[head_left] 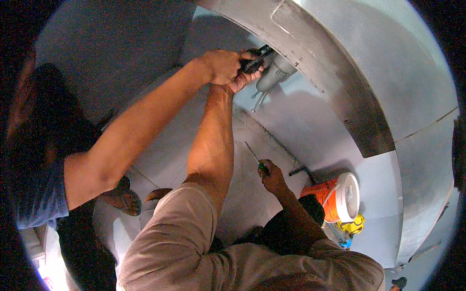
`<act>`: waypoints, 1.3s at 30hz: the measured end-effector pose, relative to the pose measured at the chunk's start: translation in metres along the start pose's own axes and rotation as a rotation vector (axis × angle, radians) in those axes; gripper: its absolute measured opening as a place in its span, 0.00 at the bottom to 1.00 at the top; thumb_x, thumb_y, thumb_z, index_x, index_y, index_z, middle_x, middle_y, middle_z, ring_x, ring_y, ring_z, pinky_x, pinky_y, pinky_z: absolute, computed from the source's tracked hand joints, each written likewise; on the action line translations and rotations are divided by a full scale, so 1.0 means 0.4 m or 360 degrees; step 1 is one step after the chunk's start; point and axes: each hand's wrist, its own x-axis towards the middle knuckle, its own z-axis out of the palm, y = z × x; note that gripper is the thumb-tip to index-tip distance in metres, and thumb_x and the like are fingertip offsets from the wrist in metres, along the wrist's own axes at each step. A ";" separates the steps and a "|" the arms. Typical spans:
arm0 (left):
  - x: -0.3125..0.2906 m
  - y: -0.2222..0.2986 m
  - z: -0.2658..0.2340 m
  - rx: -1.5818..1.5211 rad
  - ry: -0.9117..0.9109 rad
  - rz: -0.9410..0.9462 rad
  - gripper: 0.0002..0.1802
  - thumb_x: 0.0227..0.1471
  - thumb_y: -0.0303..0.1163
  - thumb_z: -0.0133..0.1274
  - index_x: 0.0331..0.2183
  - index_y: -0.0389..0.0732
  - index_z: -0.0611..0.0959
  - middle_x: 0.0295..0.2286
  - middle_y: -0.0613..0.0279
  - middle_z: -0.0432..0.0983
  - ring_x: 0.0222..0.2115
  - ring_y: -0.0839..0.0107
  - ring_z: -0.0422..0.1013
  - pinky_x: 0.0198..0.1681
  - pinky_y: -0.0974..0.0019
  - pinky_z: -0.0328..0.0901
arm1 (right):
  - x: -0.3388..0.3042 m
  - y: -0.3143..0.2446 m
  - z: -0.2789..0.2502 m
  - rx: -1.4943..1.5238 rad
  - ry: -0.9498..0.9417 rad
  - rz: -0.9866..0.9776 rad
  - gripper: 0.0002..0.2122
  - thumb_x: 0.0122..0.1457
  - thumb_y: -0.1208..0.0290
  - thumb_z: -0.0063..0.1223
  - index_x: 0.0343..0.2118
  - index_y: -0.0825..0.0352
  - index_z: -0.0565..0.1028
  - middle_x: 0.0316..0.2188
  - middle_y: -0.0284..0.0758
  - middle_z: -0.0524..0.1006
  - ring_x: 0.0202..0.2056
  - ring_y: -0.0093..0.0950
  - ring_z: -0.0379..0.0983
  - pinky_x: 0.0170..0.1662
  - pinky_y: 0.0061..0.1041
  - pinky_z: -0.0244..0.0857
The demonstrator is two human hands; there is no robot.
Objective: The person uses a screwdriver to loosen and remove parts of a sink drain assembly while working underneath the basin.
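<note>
My left hand [246, 81] is raised under the curved grey panel, its fingers curled round a black tool [253, 62] whose exact kind I cannot make out. A co-worker's hand [224, 67], reaching in from the left, grips the same tool from above. Right beside the tool hangs a grey rounded fitting [276, 73] with two thin metal ends pointing down. Lower down, my right hand [274, 180] is closed round the green handle of a screwdriver [254, 154]. The thin shaft of that screwdriver points up and to the left, touching nothing that I can see.
A large curved grey panel [335, 82] arches over the upper right. An orange bucket with a white lid [347, 197] is at the right, a yellow item [353, 225] below it. A dark bent bar [303, 172] lies nearby. The co-worker's sandalled foot [128, 201] is at left.
</note>
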 end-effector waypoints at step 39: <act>0.007 -0.037 0.090 0.0184 0.0375 0.0153 0.24 0.58 0.43 0.40 0.34 0.27 0.76 0.26 0.32 0.75 0.08 0.72 0.59 0.07 0.75 0.49 | 0.412 -0.310 -0.319 0.0051 0.0637 -0.0398 0.14 0.60 0.71 0.51 0.48 0.66 0.77 0.35 0.45 0.79 0.37 0.39 0.77 0.43 0.33 0.69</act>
